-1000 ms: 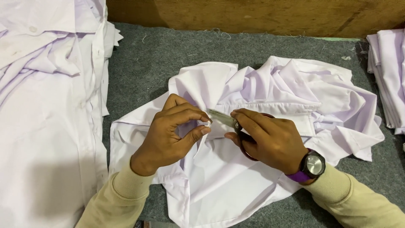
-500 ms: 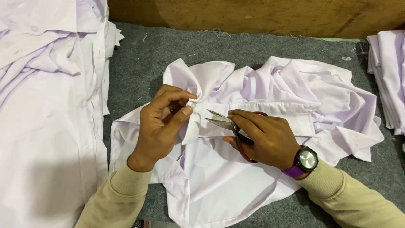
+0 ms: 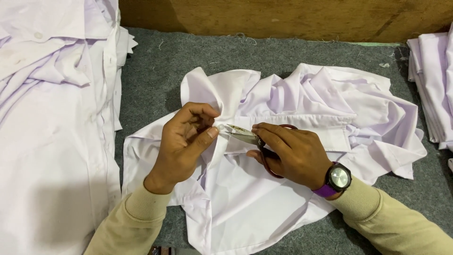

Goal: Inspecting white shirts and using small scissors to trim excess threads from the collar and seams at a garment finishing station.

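Since a moment ago, the left hand has come back down from where it was lifted and now sits low on the cloth again, close to the scissor tips. Its fingers are pressed together, pinching a small fold of the white shirt. The right hand has hardly moved. Its fingers are curled tight around the scissors, and the shiny blades point left at the pinched spot, just beside the thumb.

A big pile of white shirts lies on the left side of the counter, with its edge hanging near the left arm. Another stack of folded white cloth sits at the far right. A brown wooden wall runs along the back. A purple watch is on the right wrist.

The white shirt lies crumpled in the middle of the grey, fuzzy counter, between both piles. It is wrinkled, with one long flat band across it. Both hands cover part of it.
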